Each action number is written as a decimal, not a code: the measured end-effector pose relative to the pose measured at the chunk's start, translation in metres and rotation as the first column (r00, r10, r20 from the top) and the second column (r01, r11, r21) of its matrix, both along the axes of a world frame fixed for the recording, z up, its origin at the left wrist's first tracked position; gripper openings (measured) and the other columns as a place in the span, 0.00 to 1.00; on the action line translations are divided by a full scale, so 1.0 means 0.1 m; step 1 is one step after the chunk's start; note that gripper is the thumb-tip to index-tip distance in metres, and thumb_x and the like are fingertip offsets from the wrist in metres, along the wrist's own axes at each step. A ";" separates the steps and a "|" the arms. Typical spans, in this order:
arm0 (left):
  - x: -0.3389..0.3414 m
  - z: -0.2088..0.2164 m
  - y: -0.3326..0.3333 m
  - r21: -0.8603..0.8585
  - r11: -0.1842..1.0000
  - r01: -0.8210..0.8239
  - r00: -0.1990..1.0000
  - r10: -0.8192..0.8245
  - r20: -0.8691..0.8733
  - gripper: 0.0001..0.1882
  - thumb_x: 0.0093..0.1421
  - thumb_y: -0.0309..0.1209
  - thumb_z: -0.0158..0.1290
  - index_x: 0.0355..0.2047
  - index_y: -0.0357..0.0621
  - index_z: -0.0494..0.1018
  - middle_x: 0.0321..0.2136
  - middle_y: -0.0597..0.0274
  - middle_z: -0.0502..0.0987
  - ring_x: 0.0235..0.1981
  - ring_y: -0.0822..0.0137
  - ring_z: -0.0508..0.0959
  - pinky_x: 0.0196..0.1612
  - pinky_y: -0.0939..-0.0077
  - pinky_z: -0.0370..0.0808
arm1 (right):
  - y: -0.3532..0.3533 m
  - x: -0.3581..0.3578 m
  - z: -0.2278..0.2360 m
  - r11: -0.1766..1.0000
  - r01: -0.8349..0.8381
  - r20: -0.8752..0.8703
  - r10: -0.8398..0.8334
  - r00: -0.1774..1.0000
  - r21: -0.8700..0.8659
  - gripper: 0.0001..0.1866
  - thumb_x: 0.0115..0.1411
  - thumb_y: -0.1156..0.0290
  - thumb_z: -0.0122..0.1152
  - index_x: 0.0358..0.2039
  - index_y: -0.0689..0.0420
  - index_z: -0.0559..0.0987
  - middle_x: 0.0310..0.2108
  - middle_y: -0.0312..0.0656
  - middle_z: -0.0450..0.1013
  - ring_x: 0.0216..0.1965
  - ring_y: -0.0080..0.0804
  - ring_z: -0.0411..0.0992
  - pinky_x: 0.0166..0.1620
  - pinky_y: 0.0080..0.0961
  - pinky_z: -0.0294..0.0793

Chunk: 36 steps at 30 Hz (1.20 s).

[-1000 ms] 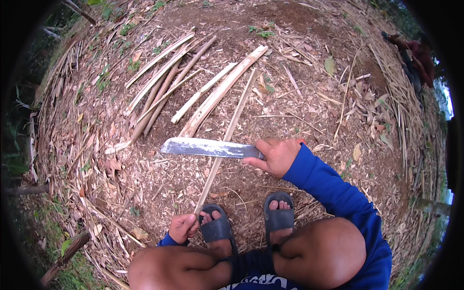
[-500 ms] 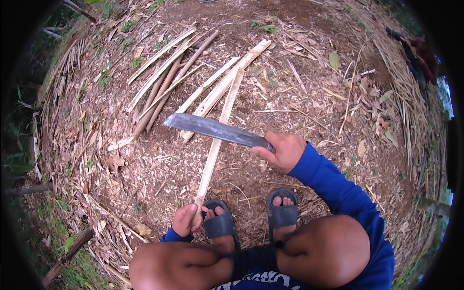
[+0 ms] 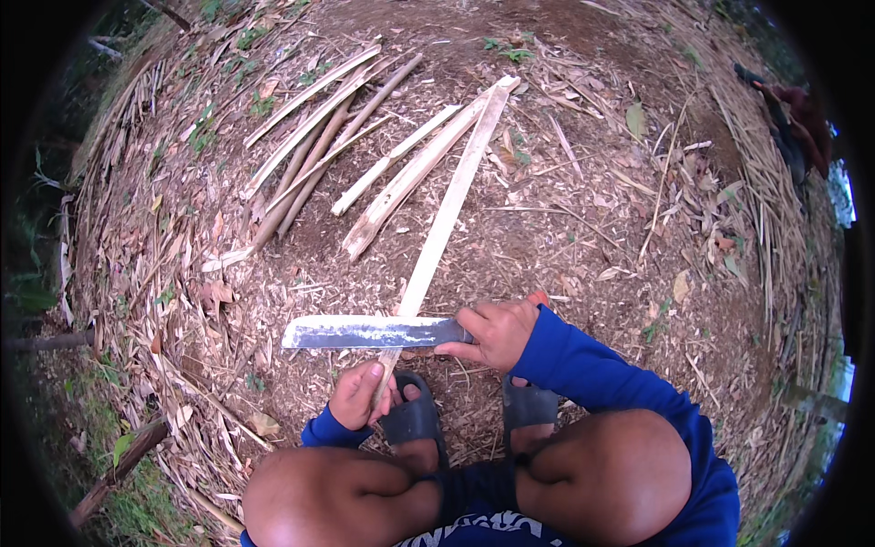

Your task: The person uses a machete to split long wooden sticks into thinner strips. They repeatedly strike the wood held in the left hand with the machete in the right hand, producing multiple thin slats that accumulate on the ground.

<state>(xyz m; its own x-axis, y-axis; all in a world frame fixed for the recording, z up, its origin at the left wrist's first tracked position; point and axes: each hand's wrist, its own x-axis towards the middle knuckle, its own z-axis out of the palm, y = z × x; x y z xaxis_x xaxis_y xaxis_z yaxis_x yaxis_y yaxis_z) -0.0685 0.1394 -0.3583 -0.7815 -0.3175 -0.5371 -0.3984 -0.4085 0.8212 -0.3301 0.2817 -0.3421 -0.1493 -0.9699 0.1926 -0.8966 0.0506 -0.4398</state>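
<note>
My right hand (image 3: 499, 332) grips the handle of a long flat machete (image 3: 365, 332), whose blade lies level and points left across a pale bamboo strip (image 3: 447, 219). That strip runs from my left hand (image 3: 358, 394), which holds its near end, away to the upper right. I am squatting, with both knees and dark sandals (image 3: 415, 419) at the bottom of the view. The blade crosses the strip just above my left hand.
Several more split bamboo strips (image 3: 314, 137) lie on the bare earth further out. Dry leaves and shavings cover the ground. A log (image 3: 114, 469) lies at lower left. Another person's dark clothing (image 3: 802, 128) shows at the far right edge.
The machete blade, tilted and raised half a second ago, has come down level and nearer to my left hand. My left hand has shifted slightly up the strip.
</note>
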 end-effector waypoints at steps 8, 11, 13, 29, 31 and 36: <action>0.16 0.09 -0.05 -0.121 0.990 0.067 0.997 -0.062 0.047 0.23 0.75 0.42 0.35 0.32 0.38 0.71 0.14 0.63 0.73 0.08 0.78 0.64 0.13 0.84 0.60 | -0.12 -0.68 0.05 0.959 0.280 0.026 -0.282 0.959 0.052 0.25 0.59 0.43 0.61 0.29 0.54 0.75 0.19 0.47 0.73 0.20 0.46 0.75 0.23 0.39 0.73; 0.18 0.09 -0.06 -0.140 0.986 0.092 0.995 -0.086 0.052 0.22 0.74 0.41 0.35 0.32 0.39 0.71 0.13 0.63 0.72 0.09 0.78 0.64 0.13 0.84 0.61 | -0.12 -0.87 0.05 0.955 0.294 -0.014 -0.293 0.956 0.029 0.24 0.61 0.43 0.60 0.30 0.55 0.76 0.19 0.48 0.73 0.21 0.49 0.75 0.24 0.41 0.74; 0.23 0.13 -0.06 -0.157 0.983 0.100 0.994 -0.090 0.069 0.22 0.74 0.41 0.35 0.31 0.39 0.71 0.13 0.64 0.72 0.09 0.78 0.65 0.14 0.84 0.61 | -0.15 -1.06 -0.05 0.934 0.356 0.035 -0.355 0.934 -0.035 0.26 0.62 0.41 0.57 0.30 0.54 0.76 0.16 0.48 0.73 0.20 0.52 0.75 0.25 0.45 0.74; 0.29 0.11 -0.06 -0.167 0.975 0.149 0.986 -0.133 0.100 0.21 0.74 0.40 0.36 0.31 0.41 0.71 0.12 0.66 0.72 0.10 0.78 0.67 0.15 0.83 0.63 | -0.12 -0.98 0.18 0.974 0.223 -0.052 -0.221 0.974 0.033 0.23 0.59 0.46 0.64 0.26 0.54 0.73 0.18 0.45 0.71 0.21 0.47 0.74 0.24 0.41 0.73; 0.31 0.10 -0.06 -0.162 0.976 0.145 0.986 -0.130 0.100 0.21 0.74 0.40 0.36 0.31 0.41 0.71 0.13 0.66 0.72 0.10 0.78 0.67 0.15 0.83 0.63 | -0.13 -1.03 0.16 0.975 0.223 -0.103 -0.222 0.970 -0.002 0.23 0.59 0.46 0.64 0.27 0.54 0.74 0.18 0.44 0.71 0.21 0.46 0.74 0.24 0.40 0.73; 0.35 0.10 -0.06 -0.160 0.977 0.143 0.987 -0.128 0.099 0.20 0.74 0.40 0.36 0.32 0.40 0.70 0.13 0.65 0.72 0.10 0.77 0.67 0.15 0.83 0.64 | -0.06 -1.44 0.22 0.917 0.398 -0.010 -0.398 0.917 0.019 0.21 0.60 0.49 0.63 0.28 0.56 0.75 0.18 0.47 0.71 0.20 0.49 0.74 0.24 0.40 0.71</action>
<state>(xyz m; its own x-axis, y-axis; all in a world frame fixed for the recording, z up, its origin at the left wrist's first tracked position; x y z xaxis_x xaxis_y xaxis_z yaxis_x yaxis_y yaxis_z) -0.0331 0.1338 -0.3488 -0.7754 -0.3029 -0.5542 -0.5143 -0.2065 0.8324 -0.4739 0.2757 -0.3201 -0.5226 -0.8344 0.1753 -0.8032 0.4129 -0.4294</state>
